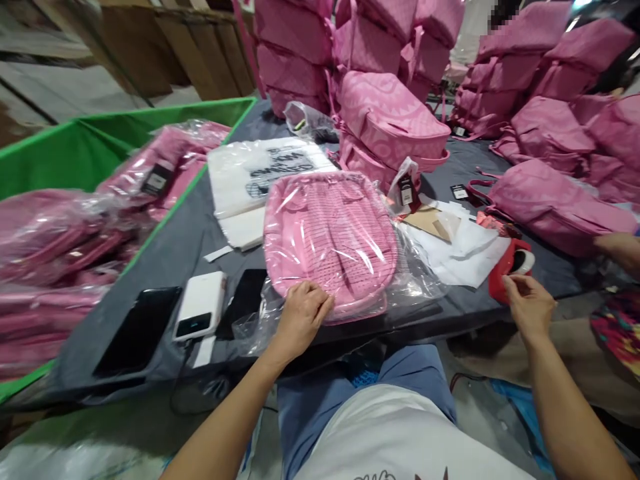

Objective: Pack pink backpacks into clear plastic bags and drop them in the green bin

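Note:
A pink backpack (333, 240) lies flat inside a clear plastic bag (415, 277) at the table's front edge. My left hand (303, 317) has its fingers curled closed on the near edge of the plastic bag, by the backpack's bottom. Off to the right stands a red tape dispenser (501, 272) with a roll of tape (524, 261) in it. My right hand (530, 307) is at its near side, thumb and finger pinched together against it. Whatever is between those fingertips is too small to make out.
Left of the backpack lie a white power bank (201, 305), a black phone (137, 330) and printed plastic bags (270, 177). A green-walled bin (100, 137) holds bagged pink backpacks. Stacked pink backpacks (393, 120) stand behind. Another person's hand (620, 252) is at far right.

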The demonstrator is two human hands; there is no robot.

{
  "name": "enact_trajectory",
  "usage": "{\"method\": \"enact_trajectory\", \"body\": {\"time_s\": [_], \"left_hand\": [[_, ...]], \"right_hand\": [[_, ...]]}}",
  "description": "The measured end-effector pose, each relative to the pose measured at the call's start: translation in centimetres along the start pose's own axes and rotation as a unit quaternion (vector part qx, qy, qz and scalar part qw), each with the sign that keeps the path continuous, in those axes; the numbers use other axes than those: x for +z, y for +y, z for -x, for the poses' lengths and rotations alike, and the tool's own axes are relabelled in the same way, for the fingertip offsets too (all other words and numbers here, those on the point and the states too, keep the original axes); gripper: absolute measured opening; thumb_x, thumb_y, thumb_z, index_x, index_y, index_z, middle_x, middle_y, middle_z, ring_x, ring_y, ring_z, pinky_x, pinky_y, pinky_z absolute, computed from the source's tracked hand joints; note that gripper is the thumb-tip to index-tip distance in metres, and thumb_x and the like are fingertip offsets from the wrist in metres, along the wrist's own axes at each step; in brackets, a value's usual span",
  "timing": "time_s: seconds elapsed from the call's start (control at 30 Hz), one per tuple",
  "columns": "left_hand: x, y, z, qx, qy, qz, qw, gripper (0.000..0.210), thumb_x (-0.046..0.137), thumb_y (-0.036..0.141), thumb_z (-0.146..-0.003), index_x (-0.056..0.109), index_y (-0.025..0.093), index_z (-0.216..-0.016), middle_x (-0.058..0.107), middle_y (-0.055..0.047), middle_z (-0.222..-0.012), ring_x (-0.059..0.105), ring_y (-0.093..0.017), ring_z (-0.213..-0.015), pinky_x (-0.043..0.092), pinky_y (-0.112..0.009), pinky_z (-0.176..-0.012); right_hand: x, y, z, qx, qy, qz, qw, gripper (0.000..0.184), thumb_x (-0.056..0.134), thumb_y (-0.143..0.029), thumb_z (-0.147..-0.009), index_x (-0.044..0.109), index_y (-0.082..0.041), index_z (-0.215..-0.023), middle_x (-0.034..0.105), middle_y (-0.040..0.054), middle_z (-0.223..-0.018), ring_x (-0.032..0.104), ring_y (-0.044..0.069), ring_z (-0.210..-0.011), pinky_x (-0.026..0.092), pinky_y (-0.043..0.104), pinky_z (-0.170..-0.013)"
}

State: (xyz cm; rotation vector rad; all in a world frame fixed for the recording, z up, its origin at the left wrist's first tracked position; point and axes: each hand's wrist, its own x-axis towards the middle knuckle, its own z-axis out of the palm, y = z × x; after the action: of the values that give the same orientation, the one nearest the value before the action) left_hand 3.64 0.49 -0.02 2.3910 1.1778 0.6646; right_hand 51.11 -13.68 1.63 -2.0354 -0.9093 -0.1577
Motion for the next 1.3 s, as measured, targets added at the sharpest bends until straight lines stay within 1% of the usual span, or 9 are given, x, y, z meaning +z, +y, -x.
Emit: {"method": "enact_trajectory", "body": {"time_s": [0.13, 0.3, 0.47, 0.67, 0.9, 1.03, 1.17, 1.23, 1.3], "left_hand": [[0.4, -0.9, 0.3, 0.020, 0.019, 0.011, 1.000, 0.045, 0.042, 0.049, -0.099, 0.065, 0.023, -0.071, 0.065, -0.006, -0.078, 0.058, -0.025, -0.079, 0.044, -0.040, -0.077], [1.4, -3.1, -0.1, 0.080, 0.034, -0.010, 0.996, 0.044, 0.042, 0.050, -0.097, 0.071, 0.029, -0.073, 0.069, -0.004, -0.075, 0.062, -0.028, -0.076, 0.047, -0.043, -0.072], [1.6, -3.5, -0.2, 0.082, 0.026, -0.029, 0.996, 0.046, 0.041, 0.052, -0.095, 0.074, 0.028, -0.076, 0.074, -0.005, -0.079, 0.065, -0.028, -0.077, 0.051, -0.044, -0.072], [1.4, -3.6, -0.1, 0.080, 0.021, -0.035, 0.996, 0.045, 0.041, 0.050, -0.095, 0.075, 0.028, -0.077, 0.073, -0.006, -0.079, 0.066, -0.030, -0.080, 0.053, -0.046, -0.075], [1.2, -2.7, -0.3, 0.027, 0.005, 0.012, 1.000, 0.048, 0.044, 0.059, -0.092, 0.071, 0.026, -0.070, 0.071, -0.006, -0.077, 0.063, -0.029, -0.079, 0.048, -0.045, -0.078], [0.5, -1.1, -0.4, 0.003, 0.010, 0.017, 1.000, 0.050, 0.042, 0.060, -0.091, 0.065, 0.025, -0.064, 0.065, -0.007, -0.071, 0.059, -0.029, -0.078, 0.043, -0.043, -0.075], [-0.3, 0.5, -0.2, -0.015, -0.012, 0.016, 1.000, 0.044, 0.042, 0.050, -0.094, 0.060, 0.024, -0.064, 0.062, -0.006, -0.072, 0.056, -0.025, -0.078, 0.043, -0.040, -0.077], [-0.5, 0.9, -0.3, -0.023, -0.024, 0.006, 0.999, 0.041, 0.042, 0.043, -0.096, 0.059, 0.023, -0.065, 0.061, -0.006, -0.073, 0.056, -0.025, -0.081, 0.044, -0.039, -0.081], [-0.4, 0.9, -0.6, -0.029, -0.029, -0.006, 0.999, 0.039, 0.044, 0.038, -0.098, 0.061, 0.022, -0.067, 0.062, -0.006, -0.075, 0.055, -0.024, -0.085, 0.044, -0.039, -0.085]], "right_hand": [[-4.5, 2.5, -1.9, 0.164, 0.057, 0.041, 0.984, 0.037, 0.070, -0.054, -0.075, 0.071, -0.017, -0.076, 0.073, 0.0109, -0.081, 0.064, 0.024, -0.079, 0.051, 0.037, -0.076], [-4.2, 5.1, -2.3, 0.255, 0.043, -0.004, 0.966, 0.041, 0.070, -0.053, -0.078, 0.077, -0.013, -0.083, 0.068, 0.0044, -0.064, 0.060, 0.018, -0.059, 0.044, 0.028, -0.054], [-2.9, 6.3, -3.5, 0.282, 0.043, -0.051, 0.957, 0.045, 0.079, -0.056, -0.073, 0.073, -0.011, -0.073, 0.059, -0.0005, -0.052, 0.059, 0.017, -0.060, 0.043, 0.027, -0.057], [-1.8, 5.7, -5.0, 0.298, 0.057, -0.091, 0.949, 0.026, 0.075, -0.030, -0.086, 0.061, -0.017, -0.068, 0.060, -0.0036, -0.062, 0.059, 0.013, -0.062, 0.049, 0.028, -0.066], [-2.9, 5.2, 0.5, 0.293, 0.081, -0.212, 0.929, 0.025, 0.071, -0.028, -0.080, 0.048, -0.024, -0.069, 0.054, -0.0055, -0.054, 0.052, 0.014, -0.052, 0.040, 0.023, -0.052], [-1.0, 2.8, 3.4, 0.314, -0.011, -0.323, 0.893, 0.043, 0.070, -0.030, -0.087, 0.032, -0.025, -0.067, 0.034, -0.0108, -0.050, 0.035, 0.009, -0.043, 0.028, 0.018, -0.041], [2.9, -4.0, 6.4, 0.285, -0.190, -0.418, 0.842, 0.045, 0.070, -0.039, -0.091, 0.035, -0.024, -0.068, 0.028, -0.0102, -0.054, 0.027, 0.009, -0.045, 0.023, 0.019, -0.040], [4.2, -8.5, 7.3, 0.196, -0.316, -0.456, 0.809, 0.043, 0.071, -0.050, -0.090, 0.042, -0.024, -0.073, 0.029, -0.0101, -0.055, 0.024, 0.008, -0.046, 0.022, 0.020, -0.042], [5.0, -13.1, 7.0, 0.039, -0.453, -0.439, 0.775, 0.042, 0.071, -0.056, -0.090, 0.047, -0.024, -0.078, 0.034, -0.0093, -0.058, 0.026, 0.009, -0.049, 0.024, 0.022, -0.046]]}}
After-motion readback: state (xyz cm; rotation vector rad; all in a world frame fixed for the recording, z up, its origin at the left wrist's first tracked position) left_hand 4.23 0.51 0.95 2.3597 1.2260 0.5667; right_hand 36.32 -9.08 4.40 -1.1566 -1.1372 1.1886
